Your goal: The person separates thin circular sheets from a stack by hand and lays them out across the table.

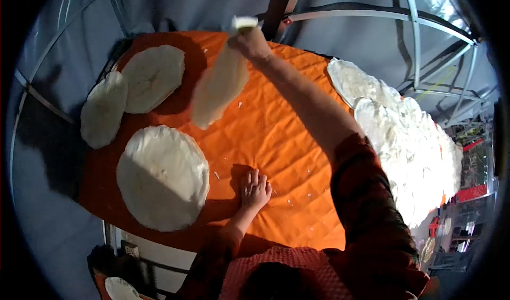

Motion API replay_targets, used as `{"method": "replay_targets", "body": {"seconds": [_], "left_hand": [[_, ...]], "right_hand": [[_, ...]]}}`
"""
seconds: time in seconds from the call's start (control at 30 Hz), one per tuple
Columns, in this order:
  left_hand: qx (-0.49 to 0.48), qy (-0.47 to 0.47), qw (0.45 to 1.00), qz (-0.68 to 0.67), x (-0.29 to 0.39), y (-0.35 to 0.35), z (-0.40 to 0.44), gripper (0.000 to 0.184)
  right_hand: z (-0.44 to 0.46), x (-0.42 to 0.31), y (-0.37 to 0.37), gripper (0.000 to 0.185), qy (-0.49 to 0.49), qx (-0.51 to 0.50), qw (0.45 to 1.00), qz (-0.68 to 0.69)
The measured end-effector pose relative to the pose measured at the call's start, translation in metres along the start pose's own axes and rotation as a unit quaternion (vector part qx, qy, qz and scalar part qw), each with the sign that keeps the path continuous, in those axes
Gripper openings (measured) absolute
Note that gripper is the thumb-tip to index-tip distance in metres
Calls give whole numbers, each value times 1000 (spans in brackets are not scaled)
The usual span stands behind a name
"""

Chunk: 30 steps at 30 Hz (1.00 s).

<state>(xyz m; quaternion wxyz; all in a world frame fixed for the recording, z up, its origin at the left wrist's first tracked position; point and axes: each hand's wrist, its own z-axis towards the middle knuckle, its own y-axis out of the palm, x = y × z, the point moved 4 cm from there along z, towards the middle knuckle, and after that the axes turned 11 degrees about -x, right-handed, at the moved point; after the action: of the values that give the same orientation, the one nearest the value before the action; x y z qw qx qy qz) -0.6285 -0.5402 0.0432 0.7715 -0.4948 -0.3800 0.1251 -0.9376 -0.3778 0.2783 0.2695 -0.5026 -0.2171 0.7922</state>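
counter (292, 151): orange cover | 10 o'clock: two pale sheets (151, 79), touching | 8 o'clock: round sheet (163, 178) | 3 o'clock: sheet heap (411, 151) | centre: scraps (217, 175)

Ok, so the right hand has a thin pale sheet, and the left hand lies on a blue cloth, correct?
The cloth is orange, not blue, as the head view shows. The left hand does lie on it, and the right hand has the thin pale sheet.

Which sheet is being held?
The blurred sheet, hanging from the right hand; no hand touches the rounds at left or the pile at right.
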Motion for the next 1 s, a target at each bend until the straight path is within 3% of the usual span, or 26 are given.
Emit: {"method": "replay_targets", "body": {"seconds": [0.07,0.1,0.13,0.17,0.2,0.23,0.27,0.3,0.33,0.4,0.43,0.47,0.5,0.6,0.63,0.73,0.77,0.87,0.97,1.0], "left_hand": [[-7,41,987,-157,-23,18,-2,21],[-3,27,906,-422,-44,42,-8,21],[84,-71,775,-623,-48,18,-15,17],[51,-252,597,-760,-40,-48,-19,16],[88,-258,482,-833,-48,-71,-23,23],[109,-207,428,-873,-52,-92,-34,35],[90,-134,356,-920,-63,-93,-39,40],[75,-152,340,-925,-50,-138,-43,44],[31,-120,318,-940,-65,-121,-52,49],[-24,-112,275,-955,-83,-96,-69,59],[-32,-136,250,-958,-86,-86,-76,63],[-24,-232,324,-917,-75,-102,-83,64],[-78,-122,256,-956,-84,-92,-87,65],[-57,-199,342,-916,-78,-90,-88,67],[-122,-89,308,-939,-79,-93,-84,75],[-159,-167,389,-892,-87,-81,-89,79],[-128,-276,423,-853,-74,-98,-86,83],[-129,-228,407,-875,-66,-106,-82,80],[-151,-168,501,-835,-63,-108,-82,72],[-142,-187,490,-839,-65,-105,-83,70]], "right_hand": [[-8,-90,-13,21,12,-53,994,-94],[-20,-134,-8,19,-29,-100,959,-264],[-31,-121,23,16,-95,-143,939,-297],[-44,-108,53,15,-162,-183,914,-323],[-82,-164,63,14,79,-196,936,-282],[-115,-163,97,16,71,-214,921,-318],[-149,-189,112,21,145,-210,939,-229],[-178,-178,137,28,135,-285,935,-159],[-208,-167,163,36,134,-358,920,-84],[-267,-145,191,50,183,-352,916,61],[-293,-138,192,58,146,-319,936,38],[-318,-136,188,65,108,-283,953,12],[-344,-134,182,67,127,-266,956,-5],[-381,-137,167,71,186,-231,953,60],[-384,-136,166,69,196,-223,948,113],[-384,-129,158,60,286,-196,897,275],[-385,-126,156,56,301,-198,876,321],[-391,-112,160,55,310,-181,850,384],[-395,-112,158,48,293,-176,854,392],[-396,-114,160,46,282,-176,860,388]]}}
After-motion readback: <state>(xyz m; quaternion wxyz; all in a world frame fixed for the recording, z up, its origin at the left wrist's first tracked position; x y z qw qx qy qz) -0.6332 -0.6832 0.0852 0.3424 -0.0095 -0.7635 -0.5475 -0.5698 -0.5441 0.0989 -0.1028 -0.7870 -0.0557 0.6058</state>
